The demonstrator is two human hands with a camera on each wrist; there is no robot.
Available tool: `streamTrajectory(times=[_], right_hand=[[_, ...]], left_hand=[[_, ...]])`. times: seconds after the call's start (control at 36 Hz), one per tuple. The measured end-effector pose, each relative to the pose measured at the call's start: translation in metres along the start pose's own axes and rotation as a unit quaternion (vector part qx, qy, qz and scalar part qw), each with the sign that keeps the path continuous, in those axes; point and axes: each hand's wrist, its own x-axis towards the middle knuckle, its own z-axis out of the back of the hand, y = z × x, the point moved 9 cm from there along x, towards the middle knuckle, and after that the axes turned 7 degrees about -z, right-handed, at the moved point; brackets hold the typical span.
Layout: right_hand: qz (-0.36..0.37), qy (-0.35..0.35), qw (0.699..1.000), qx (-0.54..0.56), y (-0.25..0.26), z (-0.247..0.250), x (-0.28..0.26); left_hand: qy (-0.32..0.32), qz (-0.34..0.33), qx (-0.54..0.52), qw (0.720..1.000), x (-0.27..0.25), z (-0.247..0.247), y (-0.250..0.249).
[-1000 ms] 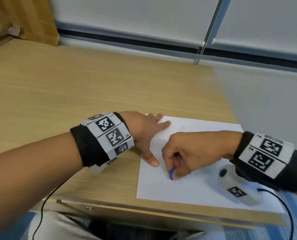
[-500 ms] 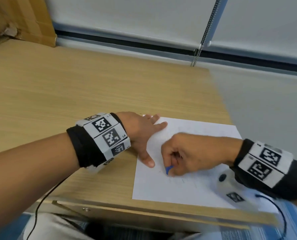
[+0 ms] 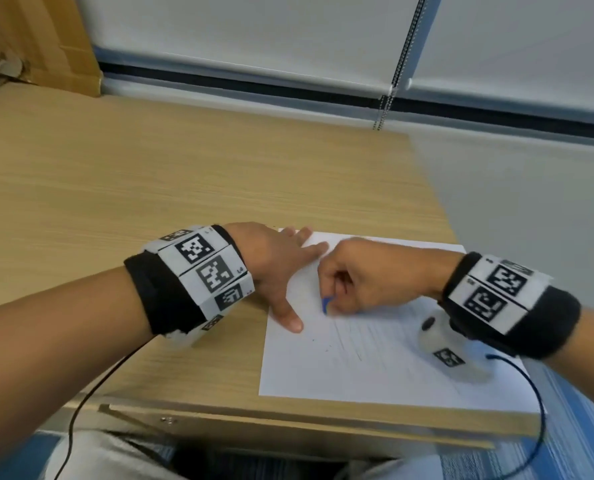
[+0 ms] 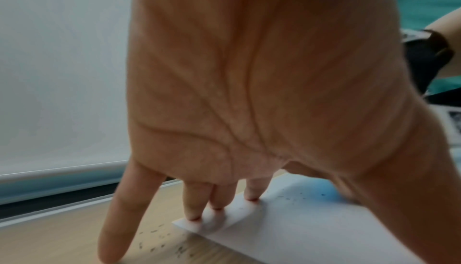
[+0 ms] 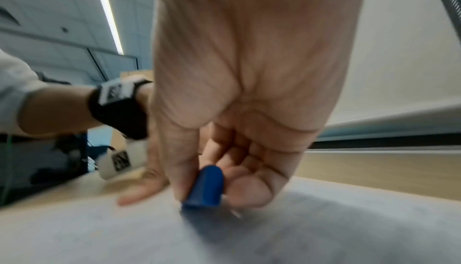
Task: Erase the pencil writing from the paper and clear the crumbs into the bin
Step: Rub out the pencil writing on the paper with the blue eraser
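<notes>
A white sheet of paper (image 3: 375, 368) lies at the near right corner of the wooden desk (image 3: 150, 188), with faint pencil strokes (image 3: 351, 344) across its middle. My right hand (image 3: 364, 275) pinches a small blue eraser (image 3: 326, 304) (image 5: 204, 187) between thumb and fingers, its tip pressed on the sheet. My left hand (image 3: 278, 268) lies flat with straight fingers on the paper's far left corner (image 4: 199, 223), holding it down. Dark eraser crumbs (image 4: 162, 242) lie on the wood by the little finger, and more crumbs (image 4: 294, 197) on the sheet. No bin is in view.
A cardboard box (image 3: 35, 39) stands at the desk's far left corner. A roller blind with a bead chain (image 3: 392, 81) hangs behind the desk. The desk's right edge (image 3: 437, 202) runs close to the paper. Cables hang from both wrist cameras.
The right hand with the eraser has moved up the sheet, away from me, over the pencil strokes. The left hand has stayed pressed on the paper's corner.
</notes>
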Motion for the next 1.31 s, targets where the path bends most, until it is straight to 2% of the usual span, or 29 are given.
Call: streamTrajectory(times=[0.06,0.08,0.17,0.19,0.22,0.31,0.36,0.5,0.56,0.64,0.67,0.72,0.81,0.83,0.86,0.94,1.0,1.06,1.14,1.17,1.19,1.28,1.31], right_hand=[[-0.004,-0.038,0.999,0.018,-0.004,0.006,0.000],[0.001,-0.018,1.000,0.024,-0.003,0.000,-0.002],[0.027,0.116,0.993,0.023,0.009,-0.032,-0.015],[0.026,0.142,0.989,0.025,0.010,-0.036,-0.017],[0.022,0.138,0.990,0.025,0.009,-0.033,-0.016],[0.005,0.018,1.000,0.024,-0.004,-0.001,-0.003],[0.000,-0.015,0.999,0.039,-0.007,0.004,-0.003],[0.026,0.129,0.991,0.037,0.008,-0.035,-0.020],[0.017,0.090,0.995,0.030,0.004,-0.023,-0.013],[-0.006,-0.042,0.999,0.016,-0.010,0.008,0.000],[-0.007,-0.057,0.998,0.018,-0.011,0.010,0.000],[-0.003,-0.014,1.000,0.023,-0.006,-0.002,-0.005],[0.006,0.126,0.991,0.033,0.003,-0.030,-0.018],[0.006,0.136,0.990,0.034,0.003,-0.030,-0.018],[0.004,0.115,0.993,0.034,0.001,-0.024,-0.015],[-0.009,-0.012,0.999,0.034,-0.011,0.004,-0.001],[-0.012,-0.037,0.998,0.046,-0.014,0.007,-0.001],[-0.005,0.010,0.999,0.048,-0.009,-0.004,-0.006],[-0.004,0.140,0.989,0.048,-0.001,-0.027,-0.016],[-0.007,0.145,0.988,0.050,-0.001,-0.026,-0.015],[-0.013,0.120,0.991,0.053,-0.004,-0.019,-0.011],[-0.021,-0.019,0.998,0.053,-0.013,0.011,0.000],[-0.017,-0.033,0.998,0.056,-0.013,0.012,-0.001]], left_hand=[[-0.002,0.000,-0.003,1.000,-0.001,-0.001,0.001],[0.000,0.001,-0.001,1.000,-0.001,-0.001,0.001],[0.011,0.004,0.003,1.000,-0.001,-0.002,0.001],[0.012,0.005,0.003,1.000,0.000,-0.002,0.001],[0.012,0.004,0.002,1.000,0.000,-0.002,0.000],[0.005,-0.001,-0.003,1.000,0.002,-0.002,0.001],[0.004,-0.002,-0.003,1.000,0.002,-0.002,0.001],[0.014,0.003,0.010,1.000,0.003,-0.004,0.001],[0.012,0.003,0.012,1.000,0.003,-0.004,0.001],[0.005,0.000,0.009,1.000,0.002,-0.003,0.002],[0.005,-0.002,0.006,1.000,0.002,-0.003,0.002],[0.006,0.002,0.008,1.000,0.003,-0.003,0.002],[0.012,0.006,0.013,1.000,0.004,-0.005,0.004],[0.012,0.007,0.014,1.000,0.005,-0.005,0.004],[0.011,0.006,0.015,1.000,0.005,-0.005,0.004],[0.008,0.004,0.013,1.000,0.004,-0.004,0.004],[0.010,0.005,0.015,1.000,0.003,-0.004,0.004],[0.016,0.008,0.019,1.000,0.002,-0.003,0.002],[0.025,0.017,0.022,0.999,0.002,-0.002,0.001],[0.026,0.018,0.024,0.999,0.002,-0.001,0.001],[0.027,0.017,0.026,0.999,0.001,-0.001,0.001],[0.030,0.019,0.022,0.999,0.000,0.000,0.000],[0.031,0.018,0.020,0.999,-0.001,0.000,-0.001]])
